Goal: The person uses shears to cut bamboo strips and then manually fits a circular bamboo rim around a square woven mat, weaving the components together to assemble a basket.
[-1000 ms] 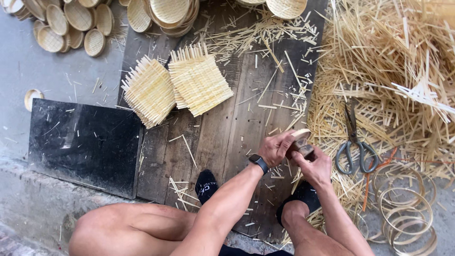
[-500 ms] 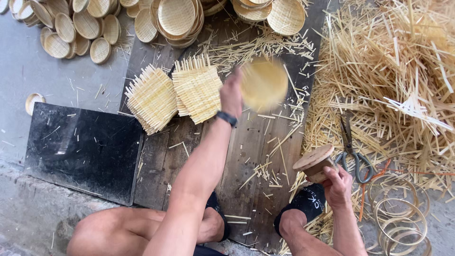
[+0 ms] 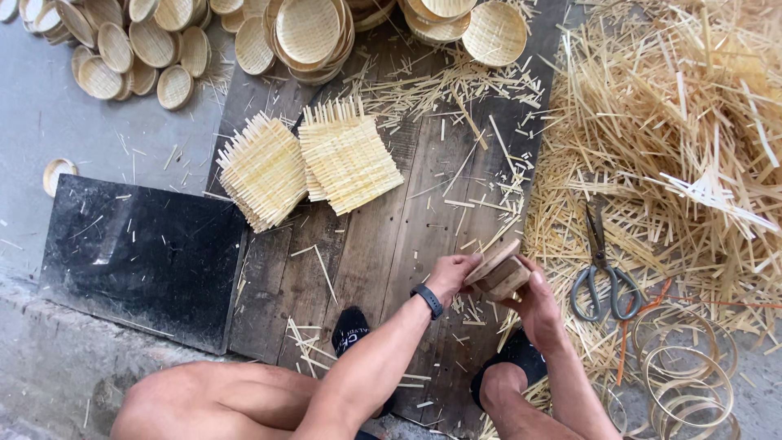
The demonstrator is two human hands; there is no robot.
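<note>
While both hands met over the dark plank floor, the scene read as follows.

Left hand: the left hand point(image 3: 453, 273), a black wristband point(image 3: 427, 300) at its wrist, had its fingers curled against the left edge of the wooden mould.
Right hand: the right hand point(image 3: 533, 303) cupped the wooden mould from the right and below, fingers closed around it.
Wooden mould: the wooden mould point(image 3: 498, 270), a round block with a flat top, was tilted and gripped between the 2 hands, near centre.
Woven squares: 2 stacks of woven bamboo squares point(image 3: 309, 163) lay far left of the hands, touching each other.
Black board: a black board point(image 3: 142, 257) lay flat at the left.
Round baskets: finished round baskets point(image 3: 305, 33) were piled along the far edge.
Scissors: scissors point(image 3: 601, 269) lay right of the hands on the bamboo strips point(image 3: 676, 147).
Hoops: thin bamboo hoops point(image 3: 680, 375) lay overlapping at the near right.
Labels: white lettering showed on a black shoe point(image 3: 352, 332); too small to tell more.
</note>
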